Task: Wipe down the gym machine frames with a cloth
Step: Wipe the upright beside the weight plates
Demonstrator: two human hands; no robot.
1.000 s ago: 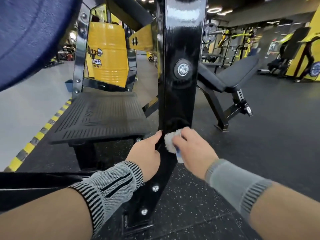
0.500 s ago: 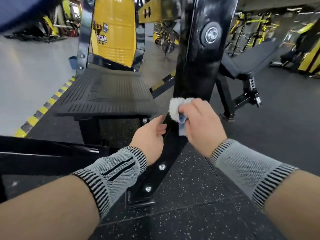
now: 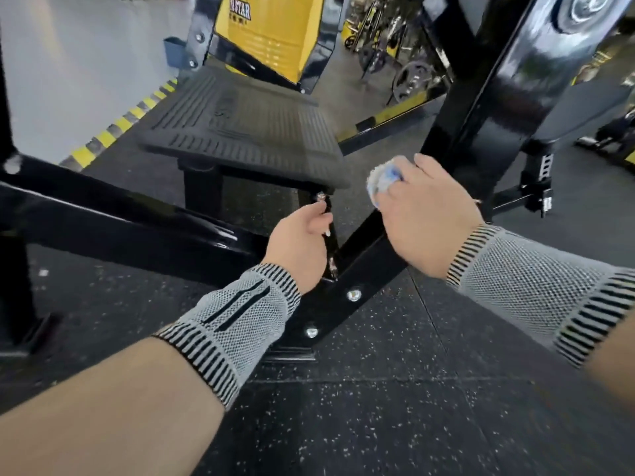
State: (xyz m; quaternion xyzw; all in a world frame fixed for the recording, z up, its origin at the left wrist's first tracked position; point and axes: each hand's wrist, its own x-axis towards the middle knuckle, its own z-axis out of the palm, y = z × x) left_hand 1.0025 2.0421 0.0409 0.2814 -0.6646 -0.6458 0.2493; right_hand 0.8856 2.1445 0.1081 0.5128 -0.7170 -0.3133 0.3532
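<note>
A glossy black upright of the gym machine frame [image 3: 481,108] rises from a bolted foot on the floor. My right hand [image 3: 422,214] grips a crumpled white and blue cloth [image 3: 383,178] and holds it against the lower part of the upright. My left hand [image 3: 299,245] hangs beside the frame's foot, fingers loosely curled, holding nothing; whether it touches the frame is unclear. Both wrists wear grey knitted sleeves.
A black ribbed footplate [image 3: 240,132] stands left of the upright, with a yellow panel [image 3: 271,29] behind it. A low black frame bar [image 3: 113,218] crosses at left. A black adjustable bench [image 3: 539,187] stands at right. Yellow-black floor tape [image 3: 120,125] edges the rubber floor.
The view has tilted down and closer to the frame's foot. My right hand with the cloth has slid down the upright. My left hand has drawn slightly away from the post.
</note>
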